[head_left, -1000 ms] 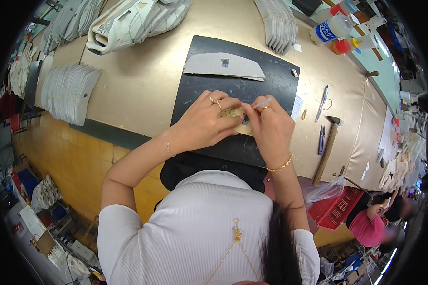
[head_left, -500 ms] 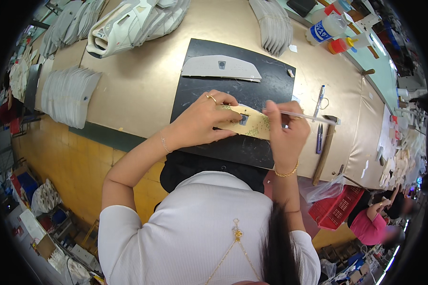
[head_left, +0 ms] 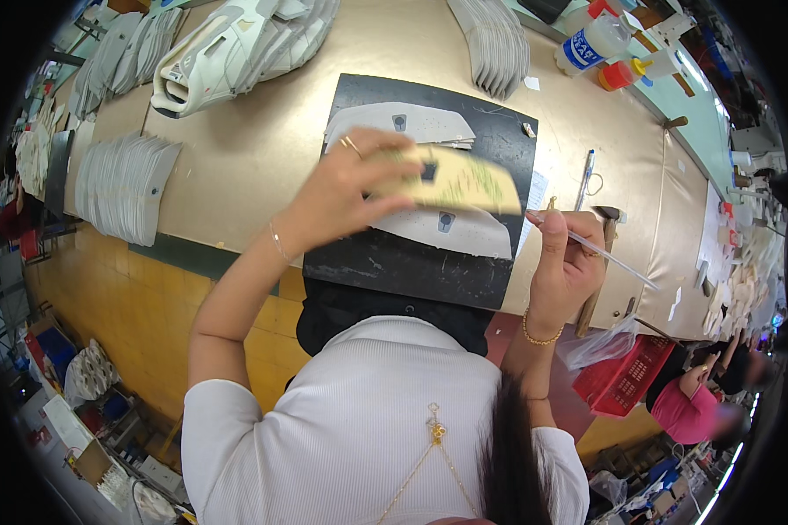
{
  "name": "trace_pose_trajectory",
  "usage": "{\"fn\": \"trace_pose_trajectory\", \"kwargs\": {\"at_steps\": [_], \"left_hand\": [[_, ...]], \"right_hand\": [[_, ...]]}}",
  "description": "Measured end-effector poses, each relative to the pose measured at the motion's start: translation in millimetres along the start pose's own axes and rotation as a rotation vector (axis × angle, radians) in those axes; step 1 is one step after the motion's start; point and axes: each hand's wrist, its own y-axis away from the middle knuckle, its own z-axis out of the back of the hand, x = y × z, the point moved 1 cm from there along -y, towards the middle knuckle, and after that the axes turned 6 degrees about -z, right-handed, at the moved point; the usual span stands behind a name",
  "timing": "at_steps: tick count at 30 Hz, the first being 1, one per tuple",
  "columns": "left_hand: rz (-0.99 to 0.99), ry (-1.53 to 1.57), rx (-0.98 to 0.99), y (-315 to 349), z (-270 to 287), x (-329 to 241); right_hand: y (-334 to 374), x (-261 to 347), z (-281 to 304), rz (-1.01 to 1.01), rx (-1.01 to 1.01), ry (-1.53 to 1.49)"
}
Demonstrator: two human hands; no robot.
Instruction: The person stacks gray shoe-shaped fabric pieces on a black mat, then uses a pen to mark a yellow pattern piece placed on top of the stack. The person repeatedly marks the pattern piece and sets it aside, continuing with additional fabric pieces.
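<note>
My left hand (head_left: 359, 171) pinches the yellow plate (head_left: 477, 182) above the black mat (head_left: 394, 271).

The plate's long axis goes from between 9 and 10 o'clock, under my fingers, to its free end between 3 and 4 o'clock; one grey piece (head_left: 394, 115) lies toward 11 o'clock of it, another grey piece (head_left: 464, 233) toward 6. My left forearm points to 1 o'clock, the thumb below the fingers, closed on the plate's end; my right hand (head_left: 569, 249) is curled tightly around a thin rod (head_left: 617, 260), whose long part points to 4 o'clock. The plate is blurred, its left end hidden, and whether it touches the lower piece I cannot tell.
</note>
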Motion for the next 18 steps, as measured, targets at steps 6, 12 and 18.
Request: {"fn": "trace_pose_trajectory", "kwargs": {"at_steps": [6, 12, 18], "left_hand": [[-0.042, 0.005, 0.127, 19.1, -27.5, -25.5], [-0.064, -0.006, 0.128, 18.9, -31.9, -22.9], [-0.073, -0.017, 0.133, 17.0, -31.6, -23.2]], "right_hand": [[0.5, -2.6, -0.8, -0.018, 0.017, -0.005], [3.6, -5.0, -1.8, -0.032, 0.036, 0.008], [6.0, -3.9, -4.2, -0.068, 0.075, 0.037]]}}
